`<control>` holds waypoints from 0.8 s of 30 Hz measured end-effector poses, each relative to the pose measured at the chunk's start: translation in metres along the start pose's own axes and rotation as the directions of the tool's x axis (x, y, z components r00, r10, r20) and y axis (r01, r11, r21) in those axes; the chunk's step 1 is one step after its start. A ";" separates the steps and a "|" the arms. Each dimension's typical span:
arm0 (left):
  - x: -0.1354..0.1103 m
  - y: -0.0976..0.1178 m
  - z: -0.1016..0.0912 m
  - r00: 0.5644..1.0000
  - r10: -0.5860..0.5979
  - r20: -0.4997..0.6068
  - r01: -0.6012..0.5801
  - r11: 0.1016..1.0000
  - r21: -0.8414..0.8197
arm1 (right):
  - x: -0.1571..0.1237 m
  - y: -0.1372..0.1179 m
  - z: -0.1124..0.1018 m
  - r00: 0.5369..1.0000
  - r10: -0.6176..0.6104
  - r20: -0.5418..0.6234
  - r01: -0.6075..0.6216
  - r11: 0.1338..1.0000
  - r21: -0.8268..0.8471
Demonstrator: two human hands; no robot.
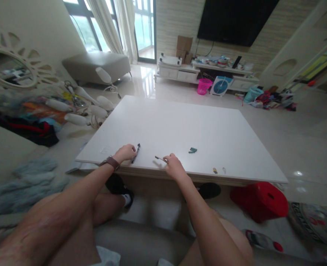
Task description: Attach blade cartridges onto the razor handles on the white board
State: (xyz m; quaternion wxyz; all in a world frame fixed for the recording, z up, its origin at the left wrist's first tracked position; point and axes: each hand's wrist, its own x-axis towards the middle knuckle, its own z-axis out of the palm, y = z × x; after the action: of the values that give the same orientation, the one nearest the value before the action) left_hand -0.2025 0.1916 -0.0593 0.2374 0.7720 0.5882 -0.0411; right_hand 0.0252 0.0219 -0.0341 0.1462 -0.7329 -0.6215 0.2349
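Observation:
My left hand (pixel 125 153), with a watch on its wrist, rests at the near edge of the white table (pixel 180 125). Its fingers are curled at a slim dark tool (pixel 136 153) with a small black head, which slants on or just above the tabletop. My right hand (pixel 174 166) pinches a thin, pen-like stick (pixel 161 159) with a dark tip pointing left. The exact kind of both slim tools is too small to tell. Several small dark green cylinders (pixel 192 150), like batteries, lie to the right of my right hand.
Near the table's front edge lie a small yellow and dark piece (pixel 215 170) and a small clear piece (pixel 223 170). A faint transparent item (pixel 106 150) is at the left. A red stool (pixel 263 201) stands by the right front corner. A white lamp (pixel 97 105) borders the left side.

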 end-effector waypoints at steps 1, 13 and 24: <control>0.001 0.001 0.003 1.000 0.003 -0.007 -0.003 1.000 0.005 | -0.001 0.000 -0.002 1.000 0.001 -0.002 -0.001 1.000 0.014; -0.002 0.014 0.021 0.997 0.051 -0.059 -0.051 0.999 0.010 | 0.002 0.006 -0.004 1.000 0.026 0.015 -0.025 0.998 -0.052; 0.000 -0.040 -0.007 0.872 -0.286 -0.398 0.293 0.955 -0.046 | 0.024 0.004 0.021 0.995 0.089 -0.035 -0.093 0.988 -0.119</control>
State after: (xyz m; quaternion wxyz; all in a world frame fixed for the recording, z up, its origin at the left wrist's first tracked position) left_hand -0.2410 0.2026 -0.0659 0.0971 0.6690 0.7327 0.0777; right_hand 0.0201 0.0430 -0.0579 0.0999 -0.7715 -0.5982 0.1923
